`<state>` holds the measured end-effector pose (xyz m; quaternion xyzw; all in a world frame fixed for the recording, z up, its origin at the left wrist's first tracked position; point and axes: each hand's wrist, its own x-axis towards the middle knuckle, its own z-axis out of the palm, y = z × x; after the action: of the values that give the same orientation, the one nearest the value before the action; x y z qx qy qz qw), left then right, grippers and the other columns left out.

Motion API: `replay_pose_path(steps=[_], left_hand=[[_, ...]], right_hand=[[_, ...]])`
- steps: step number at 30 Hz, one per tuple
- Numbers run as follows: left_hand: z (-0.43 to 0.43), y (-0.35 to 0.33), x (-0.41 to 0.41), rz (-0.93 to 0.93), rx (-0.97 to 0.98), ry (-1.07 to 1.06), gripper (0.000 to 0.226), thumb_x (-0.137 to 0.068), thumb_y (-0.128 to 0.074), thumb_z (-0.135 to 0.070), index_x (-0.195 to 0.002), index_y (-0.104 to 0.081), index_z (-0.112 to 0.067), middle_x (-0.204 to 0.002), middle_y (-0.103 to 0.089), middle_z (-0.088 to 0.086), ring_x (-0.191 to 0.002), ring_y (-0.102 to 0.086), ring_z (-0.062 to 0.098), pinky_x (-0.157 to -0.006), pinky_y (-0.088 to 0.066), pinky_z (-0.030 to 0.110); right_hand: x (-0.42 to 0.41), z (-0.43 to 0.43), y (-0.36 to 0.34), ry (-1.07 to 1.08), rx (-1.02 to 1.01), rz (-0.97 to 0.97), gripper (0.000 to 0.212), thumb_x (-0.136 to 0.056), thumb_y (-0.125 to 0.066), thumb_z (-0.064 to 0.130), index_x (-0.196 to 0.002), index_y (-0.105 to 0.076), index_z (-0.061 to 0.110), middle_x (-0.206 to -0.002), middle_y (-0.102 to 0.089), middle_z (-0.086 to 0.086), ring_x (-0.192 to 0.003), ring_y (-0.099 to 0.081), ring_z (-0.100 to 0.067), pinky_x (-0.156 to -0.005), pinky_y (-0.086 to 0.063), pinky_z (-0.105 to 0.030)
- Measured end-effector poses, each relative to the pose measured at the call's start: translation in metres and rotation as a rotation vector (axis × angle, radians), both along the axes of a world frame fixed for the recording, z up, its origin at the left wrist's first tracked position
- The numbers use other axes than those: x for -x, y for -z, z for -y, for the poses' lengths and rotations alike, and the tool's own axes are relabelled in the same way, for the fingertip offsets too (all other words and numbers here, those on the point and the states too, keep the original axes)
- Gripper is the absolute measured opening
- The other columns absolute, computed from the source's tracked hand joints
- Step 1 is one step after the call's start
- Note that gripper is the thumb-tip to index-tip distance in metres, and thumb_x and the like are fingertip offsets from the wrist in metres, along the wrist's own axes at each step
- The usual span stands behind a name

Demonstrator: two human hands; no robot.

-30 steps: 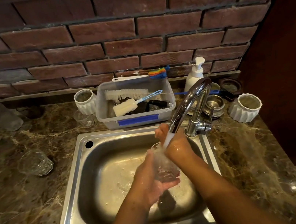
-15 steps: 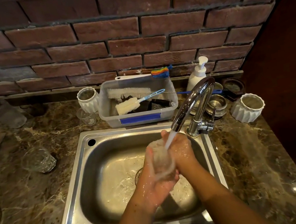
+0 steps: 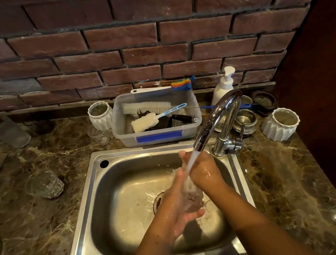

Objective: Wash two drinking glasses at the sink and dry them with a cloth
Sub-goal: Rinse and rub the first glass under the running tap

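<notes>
The left hand (image 3: 178, 212) and right hand (image 3: 204, 172) clasp a clear glass tumbler (image 3: 192, 199); the second faceted clear glass (image 3: 44, 184) stands at nine o'clock, nearer the left.

The sink (image 3: 110, 212) is brushed steel with a soft, dull sheen, while the tap (image 3: 212, 120) above it is polished chrome, mirror-bright. The table (image 3: 24, 225) is glossy brown marble with pale veins. Behind it, the brick wall (image 3: 127, 35) looks rough and matt. The tub (image 3: 125, 138) is cloudy, translucent plastic. The glass (image 3: 192, 199) under the water is clear and wet. The second glass (image 3: 44, 184) is clear with a cut pattern.
</notes>
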<state>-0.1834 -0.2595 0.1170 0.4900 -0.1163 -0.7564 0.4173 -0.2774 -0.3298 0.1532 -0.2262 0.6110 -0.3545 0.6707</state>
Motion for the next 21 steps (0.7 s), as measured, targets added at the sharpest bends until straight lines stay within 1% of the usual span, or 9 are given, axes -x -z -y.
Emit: replay_pose_path(steps=[2,4,5,8,10,12,14,18,21], left_hand=[[0.002,0.002,-0.002,-0.028,0.032,-0.013,0.048,-0.085,-0.063,-0.059,-0.115,-0.073,-0.024,-0.109,-0.073,0.012,-0.104,-0.062,0.033,-0.086,-0.051,0.047],[0.005,-0.003,-0.004,-0.091,0.007,-0.058,0.05,-0.09,-0.062,-0.054,-0.119,-0.072,-0.015,-0.115,-0.073,0.018,-0.106,-0.066,0.034,-0.088,-0.053,0.048],[0.006,-0.008,-0.006,-0.146,-0.021,-0.112,0.05,-0.093,-0.061,-0.052,-0.122,-0.07,-0.012,-0.118,-0.072,0.021,-0.11,-0.067,0.035,-0.09,-0.054,0.05],[0.013,-0.011,-0.011,-0.326,-0.071,-0.208,0.05,-0.096,-0.062,-0.044,-0.126,-0.067,-0.004,-0.129,-0.066,0.026,-0.121,-0.064,0.036,-0.1,-0.051,0.048],[0.014,-0.008,-0.013,-0.314,-0.032,-0.17,0.048,-0.094,-0.064,-0.041,-0.125,-0.069,-0.004,-0.126,-0.069,0.024,-0.12,-0.065,0.035,-0.1,-0.051,0.05],[0.012,-0.004,-0.014,-0.283,-0.016,-0.128,0.049,-0.094,-0.063,-0.044,-0.126,-0.069,-0.006,-0.127,-0.068,0.022,-0.123,-0.063,0.037,-0.108,-0.046,0.054],[0.01,-0.006,-0.012,-0.303,-0.032,-0.126,0.054,-0.097,-0.058,-0.049,-0.126,-0.069,-0.005,-0.129,-0.067,0.023,-0.124,-0.062,0.037,-0.11,-0.044,0.052],[0.006,-0.009,-0.007,-0.293,-0.002,-0.127,0.056,-0.096,-0.053,-0.053,-0.121,-0.074,-0.008,-0.123,-0.067,0.019,-0.102,-0.064,0.028,-0.085,-0.055,0.039],[0.006,-0.009,-0.003,-0.296,0.012,-0.188,0.055,-0.097,-0.052,-0.053,-0.131,-0.067,-0.013,-0.13,-0.065,0.022,-0.12,-0.059,0.033,-0.109,-0.044,0.051]], right_hand=[[-0.001,-0.001,0.011,-0.011,0.191,-0.186,0.041,-0.098,-0.052,0.012,-0.067,-0.076,0.02,-0.073,-0.071,0.003,-0.082,-0.063,-0.016,-0.086,-0.047,-0.04],[-0.003,-0.01,0.013,-0.091,0.36,-0.357,0.021,-0.099,-0.057,0.016,-0.088,-0.074,0.023,-0.088,-0.072,0.003,-0.091,-0.067,-0.017,-0.082,-0.055,-0.037],[-0.008,-0.017,0.011,-0.147,0.398,-0.352,0.011,-0.098,-0.06,0.021,-0.1,-0.071,0.023,-0.096,-0.071,0.002,-0.093,-0.067,-0.018,-0.079,-0.057,-0.033],[-0.019,-0.032,0.015,-0.246,0.374,-0.32,0.042,-0.089,-0.066,0.046,-0.127,-0.053,0.034,-0.114,-0.063,0.007,-0.098,-0.066,-0.008,-0.079,-0.055,-0.024],[-0.02,-0.036,0.014,-0.229,0.383,-0.394,0.048,-0.083,-0.066,0.057,-0.122,-0.052,0.033,-0.107,-0.066,0.004,-0.095,-0.069,-0.01,-0.077,-0.057,-0.027],[-0.014,-0.033,0.008,-0.209,0.427,-0.459,0.03,-0.086,-0.066,0.05,-0.105,-0.06,0.027,-0.091,-0.068,0.001,-0.085,-0.069,-0.013,-0.074,-0.06,-0.035],[-0.008,-0.024,0.0,-0.172,0.452,-0.496,0.019,-0.091,-0.065,0.04,-0.085,-0.064,0.022,-0.077,-0.066,0.001,-0.074,-0.067,-0.012,-0.071,-0.057,-0.034],[0.001,-0.009,-0.009,-0.143,0.485,-0.469,0.032,-0.099,-0.056,0.024,-0.067,-0.055,0.019,-0.068,-0.059,0.002,-0.065,-0.056,-0.012,-0.07,-0.051,-0.03],[0.001,-0.012,-0.005,-0.14,0.472,-0.459,0.029,-0.102,-0.051,0.025,-0.073,-0.056,0.023,-0.072,-0.059,0.006,-0.072,-0.057,-0.012,-0.062,-0.045,-0.013]])
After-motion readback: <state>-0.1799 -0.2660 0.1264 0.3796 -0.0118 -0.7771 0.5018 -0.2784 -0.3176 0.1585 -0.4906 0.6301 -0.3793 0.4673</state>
